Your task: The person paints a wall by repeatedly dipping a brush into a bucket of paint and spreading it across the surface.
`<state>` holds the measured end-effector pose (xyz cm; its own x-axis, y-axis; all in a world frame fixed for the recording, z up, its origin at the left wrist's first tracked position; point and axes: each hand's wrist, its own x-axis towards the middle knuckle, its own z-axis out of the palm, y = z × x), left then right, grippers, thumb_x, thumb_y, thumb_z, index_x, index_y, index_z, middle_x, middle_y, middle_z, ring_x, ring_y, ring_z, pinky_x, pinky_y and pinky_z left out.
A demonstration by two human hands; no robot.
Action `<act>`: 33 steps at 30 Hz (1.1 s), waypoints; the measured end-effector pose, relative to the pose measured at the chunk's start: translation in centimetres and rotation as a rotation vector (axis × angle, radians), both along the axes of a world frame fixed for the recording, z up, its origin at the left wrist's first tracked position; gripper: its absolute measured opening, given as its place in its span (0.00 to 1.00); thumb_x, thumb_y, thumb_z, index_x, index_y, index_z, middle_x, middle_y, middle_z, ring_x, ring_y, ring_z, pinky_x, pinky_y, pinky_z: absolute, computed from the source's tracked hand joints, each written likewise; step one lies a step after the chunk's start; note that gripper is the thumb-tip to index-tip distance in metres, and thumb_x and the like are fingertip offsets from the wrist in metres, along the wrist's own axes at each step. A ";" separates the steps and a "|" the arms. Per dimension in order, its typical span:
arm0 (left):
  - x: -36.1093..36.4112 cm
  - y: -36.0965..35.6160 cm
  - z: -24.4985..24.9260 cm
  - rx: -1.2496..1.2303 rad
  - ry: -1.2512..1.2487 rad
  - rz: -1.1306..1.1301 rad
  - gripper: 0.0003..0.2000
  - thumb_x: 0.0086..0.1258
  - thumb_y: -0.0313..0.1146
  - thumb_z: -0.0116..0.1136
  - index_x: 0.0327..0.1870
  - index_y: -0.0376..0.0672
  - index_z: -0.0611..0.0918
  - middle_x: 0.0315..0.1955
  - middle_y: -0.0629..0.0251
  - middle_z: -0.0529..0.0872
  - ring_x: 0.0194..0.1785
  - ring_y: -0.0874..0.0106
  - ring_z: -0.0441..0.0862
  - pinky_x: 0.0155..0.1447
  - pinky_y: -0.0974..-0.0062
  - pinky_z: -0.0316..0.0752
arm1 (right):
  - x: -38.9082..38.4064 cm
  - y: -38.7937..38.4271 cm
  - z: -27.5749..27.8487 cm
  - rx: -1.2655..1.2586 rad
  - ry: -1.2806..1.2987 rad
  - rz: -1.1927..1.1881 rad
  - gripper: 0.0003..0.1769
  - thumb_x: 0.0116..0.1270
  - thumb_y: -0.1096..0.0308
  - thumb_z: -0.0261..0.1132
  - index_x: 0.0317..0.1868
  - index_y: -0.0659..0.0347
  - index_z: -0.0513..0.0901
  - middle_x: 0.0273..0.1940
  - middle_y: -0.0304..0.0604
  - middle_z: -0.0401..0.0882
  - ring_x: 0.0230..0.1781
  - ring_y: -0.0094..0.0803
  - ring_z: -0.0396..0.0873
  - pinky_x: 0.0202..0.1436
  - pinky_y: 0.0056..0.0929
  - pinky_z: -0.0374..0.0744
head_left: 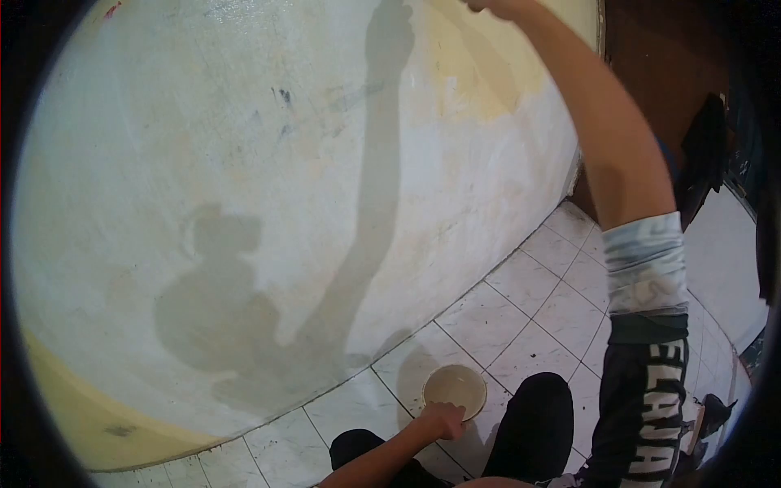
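Low in the view, my left hand (pixel 443 420) is closed on the near rim of a round, pale bucket (pixel 455 381). The bucket is above the tiled floor between my knees, and its inside looks cream-coloured. My right arm reaches up along the wall, and my right hand (pixel 498 6) is cut off by the top edge. Its fingers seem closed near a small dark tip, but what they hold is out of view. Beside that hand, the pale wall (pixel 309 179) carries a patch of yellow paint (pixel 488 73).
White floor tiles (pixel 529 293) meet the wall's foot. More yellow (pixel 89 411) covers the wall's lower left. A brown door-like panel (pixel 651 57) stands at the upper right, with dark cloth (pixel 706 154) by it. My knees (pixel 541 407) flank the bucket. My shadow falls across the wall.
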<state>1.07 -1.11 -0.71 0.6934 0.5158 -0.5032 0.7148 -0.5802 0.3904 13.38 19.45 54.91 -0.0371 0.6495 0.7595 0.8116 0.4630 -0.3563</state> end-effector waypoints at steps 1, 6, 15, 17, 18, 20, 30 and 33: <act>-0.2 0.0 0.2 -0.005 0.002 -0.001 0.20 0.69 0.49 0.51 0.49 0.41 0.80 0.45 0.49 0.85 0.52 0.53 0.82 0.56 0.55 0.75 | -1.0 2.0 -4.0 0.460 -0.035 -0.117 0.22 0.73 0.62 0.58 0.60 0.68 0.75 0.51 0.58 0.80 0.51 0.42 0.81 0.52 0.38 0.79; -0.6 -0.8 0.4 0.092 -0.060 0.014 0.20 0.68 0.48 0.52 0.48 0.41 0.80 0.44 0.49 0.85 0.51 0.52 0.83 0.56 0.54 0.74 | 2.4 5.8 -14.4 0.369 -0.058 0.156 0.18 0.65 0.66 0.62 0.51 0.70 0.79 0.29 0.48 0.77 0.27 0.30 0.73 0.33 0.32 0.74; -1.0 -3.8 1.2 0.231 -0.150 -0.028 0.18 0.65 0.47 0.57 0.43 0.42 0.83 0.40 0.50 0.86 0.48 0.53 0.83 0.52 0.54 0.74 | 7.3 2.4 -29.5 -0.303 -0.126 0.263 0.19 0.63 0.66 0.64 0.53 0.66 0.80 0.30 0.50 0.81 0.26 0.34 0.76 0.33 0.33 0.76; -1.3 -4.7 2.3 0.278 -0.160 -0.052 0.20 0.67 0.50 0.55 0.43 0.40 0.82 0.39 0.48 0.85 0.47 0.53 0.82 0.52 0.56 0.74 | 6.2 -2.0 -30.0 -0.573 -0.076 0.251 0.18 0.63 0.68 0.64 0.53 0.65 0.79 0.27 0.43 0.78 0.24 0.27 0.71 0.29 0.29 0.71; -1.4 -5.3 2.7 0.273 -0.175 -0.053 0.19 0.68 0.49 0.55 0.42 0.40 0.82 0.39 0.49 0.84 0.47 0.53 0.82 0.52 0.57 0.73 | 5.8 -3.9 -30.5 -0.808 -0.036 0.229 0.17 0.64 0.69 0.64 0.52 0.64 0.79 0.25 0.37 0.75 0.21 0.20 0.66 0.24 0.25 0.67; -1.6 -7.0 3.9 0.181 -0.191 -0.053 0.18 0.68 0.48 0.56 0.42 0.40 0.82 0.38 0.50 0.84 0.47 0.54 0.81 0.52 0.59 0.72 | 6.2 -4.7 -34.6 -0.948 -0.161 0.272 0.19 0.62 0.68 0.65 0.53 0.64 0.79 0.21 0.34 0.72 0.17 0.20 0.64 0.21 0.24 0.64; -1.8 -8.5 4.2 0.180 -0.277 -0.222 0.15 0.65 0.42 0.58 0.40 0.37 0.81 0.36 0.52 0.84 0.44 0.57 0.81 0.52 0.59 0.71 | 5.5 -10.5 -57.4 -1.366 -0.864 0.576 0.19 0.56 0.72 0.65 0.50 0.60 0.82 0.42 0.51 0.84 0.45 0.43 0.83 0.46 0.41 0.79; -1.8 -8.2 3.9 0.254 -0.265 -0.258 0.14 0.65 0.39 0.56 0.41 0.35 0.82 0.37 0.50 0.84 0.45 0.55 0.82 0.54 0.57 0.71 | 3.6 -12.7 -61.7 -1.390 -1.008 0.444 0.20 0.57 0.73 0.62 0.52 0.56 0.82 0.44 0.53 0.84 0.46 0.48 0.82 0.48 0.43 0.79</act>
<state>-0.75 -9.33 3.23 0.9036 0.3928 -0.1708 0.4283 -0.8275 0.3629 16.96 6.80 -6.76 -0.4338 0.5456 -0.7171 0.8520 0.5072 -0.1295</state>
